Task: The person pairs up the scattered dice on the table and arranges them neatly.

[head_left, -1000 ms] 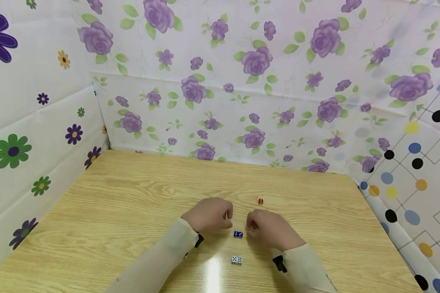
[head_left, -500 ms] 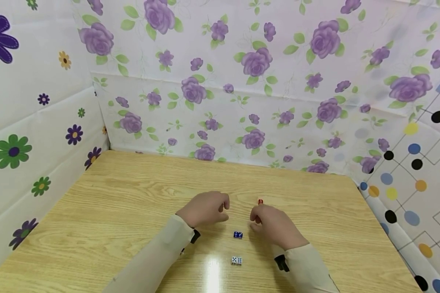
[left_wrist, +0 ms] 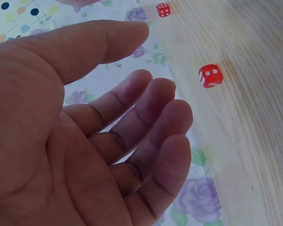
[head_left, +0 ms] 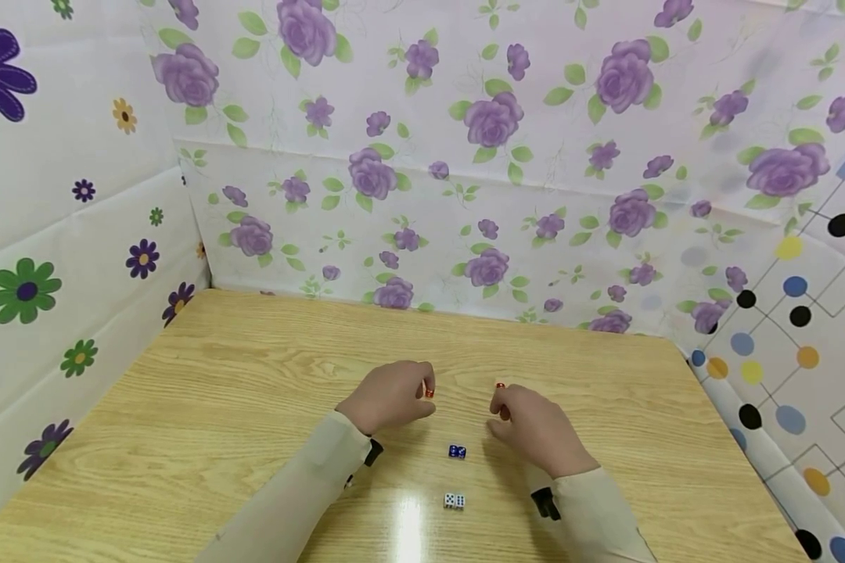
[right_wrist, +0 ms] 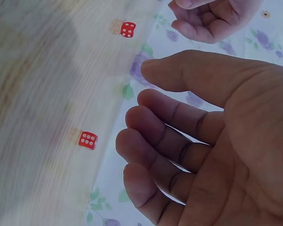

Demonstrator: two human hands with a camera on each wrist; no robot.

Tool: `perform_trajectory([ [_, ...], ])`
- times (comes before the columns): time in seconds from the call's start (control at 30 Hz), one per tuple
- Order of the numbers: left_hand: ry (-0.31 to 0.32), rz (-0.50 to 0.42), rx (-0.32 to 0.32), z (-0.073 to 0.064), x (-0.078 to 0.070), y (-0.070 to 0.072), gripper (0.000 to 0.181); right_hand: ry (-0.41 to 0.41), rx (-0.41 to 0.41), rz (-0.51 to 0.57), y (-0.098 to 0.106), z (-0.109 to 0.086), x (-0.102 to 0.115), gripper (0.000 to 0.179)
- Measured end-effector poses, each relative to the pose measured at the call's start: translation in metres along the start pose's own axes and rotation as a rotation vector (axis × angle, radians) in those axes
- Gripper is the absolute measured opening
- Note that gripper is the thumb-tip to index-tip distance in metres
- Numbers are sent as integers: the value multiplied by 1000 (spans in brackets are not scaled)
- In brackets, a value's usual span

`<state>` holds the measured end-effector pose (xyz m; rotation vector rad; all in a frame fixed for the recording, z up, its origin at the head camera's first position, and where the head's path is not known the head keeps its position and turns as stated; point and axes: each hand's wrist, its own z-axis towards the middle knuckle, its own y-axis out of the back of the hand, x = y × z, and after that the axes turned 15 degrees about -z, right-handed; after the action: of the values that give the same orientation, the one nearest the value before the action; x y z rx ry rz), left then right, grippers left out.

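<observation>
In the head view my left hand (head_left: 392, 395) hovers beside one red die (head_left: 429, 393), its fingers loosely bent and holding nothing. A second red die (head_left: 500, 385) shows just past the fingers of my right hand (head_left: 538, 426), partly covered by them. The left wrist view has the nearer red die (left_wrist: 210, 76) beyond the fingertips, apart from them. From the right wrist, the nearer red die (right_wrist: 88, 140) also lies clear of my relaxed fingers. Two blue dice (head_left: 457, 451) sit side by side between the forearms, and two white dice (head_left: 454, 500) sit together closer to me.
All the dice lie on a wood-grain table (head_left: 275, 344). A rose-patterned sheet (head_left: 422, 180) hangs behind its far edge. Flowered cloth (head_left: 77, 234) covers the left side, and a dotted sheet (head_left: 803, 352) the right.
The hands have moved apart and slightly away from me, and the fingers have loosened. A red die hidden earlier now shows at my left fingertips. The blue and white dice have stayed put.
</observation>
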<state>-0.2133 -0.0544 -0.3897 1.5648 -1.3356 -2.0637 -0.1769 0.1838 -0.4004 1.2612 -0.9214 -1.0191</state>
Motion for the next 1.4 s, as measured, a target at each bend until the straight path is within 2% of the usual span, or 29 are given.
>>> perform_trajectory([
  [0.23,22,-11,-8,0,2,0,22,-20,-9,16,2,3,-5,14],
  [0.53,55,-44,-69,0,7,-2,33,-110,-4,62,-2,9,-22,31],
  [0.77,73,-73,-49,12,22,-3,31,-99,32,12,-15,22,-38,27],
  [1.1,71,-5,16,31,29,-13,26,-80,43,-44,-31,42,-41,31],
  [1.4,44,20,28,38,27,-18,18,-93,82,-9,-36,49,-39,9],
])
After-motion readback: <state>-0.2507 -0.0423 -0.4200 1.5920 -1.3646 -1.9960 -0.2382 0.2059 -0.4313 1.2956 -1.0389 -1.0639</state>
